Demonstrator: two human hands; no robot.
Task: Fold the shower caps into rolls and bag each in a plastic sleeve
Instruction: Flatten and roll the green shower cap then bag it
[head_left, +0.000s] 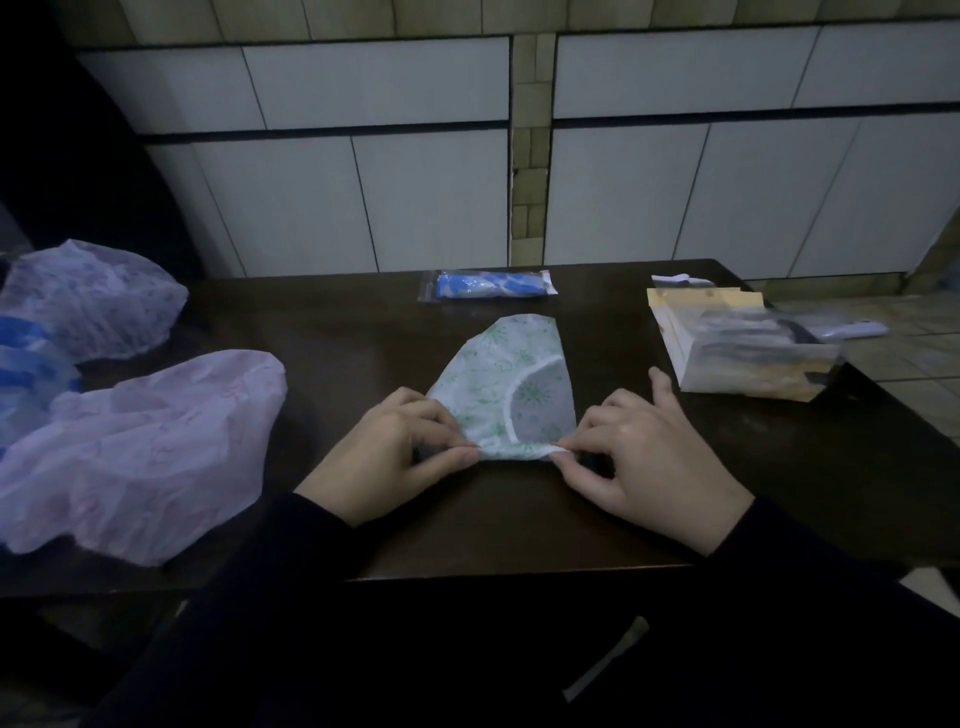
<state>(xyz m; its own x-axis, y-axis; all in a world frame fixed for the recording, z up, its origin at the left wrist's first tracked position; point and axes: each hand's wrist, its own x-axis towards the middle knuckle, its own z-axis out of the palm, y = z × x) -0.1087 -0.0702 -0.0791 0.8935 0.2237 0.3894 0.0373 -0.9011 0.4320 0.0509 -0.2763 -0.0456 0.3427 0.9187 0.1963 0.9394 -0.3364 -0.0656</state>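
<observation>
A white shower cap with a green print (506, 374) lies folded flat in a wedge on the dark table (332, 332), its narrow rolled end nearest me. My left hand (400, 452) pinches the left end of that rolled edge. My right hand (649, 462) pinches the right end, with its index finger raised. A blue cap rolled inside a clear plastic sleeve (488, 285) lies at the far edge of the table. A stack of empty plastic sleeves (737, 353) sits at the right.
Two loose lilac shower caps (140, 447) (93, 296) and a blue-patterned one (26, 364) are heaped at the table's left end. A tiled wall stands behind the table. The table's near edge runs just below my wrists.
</observation>
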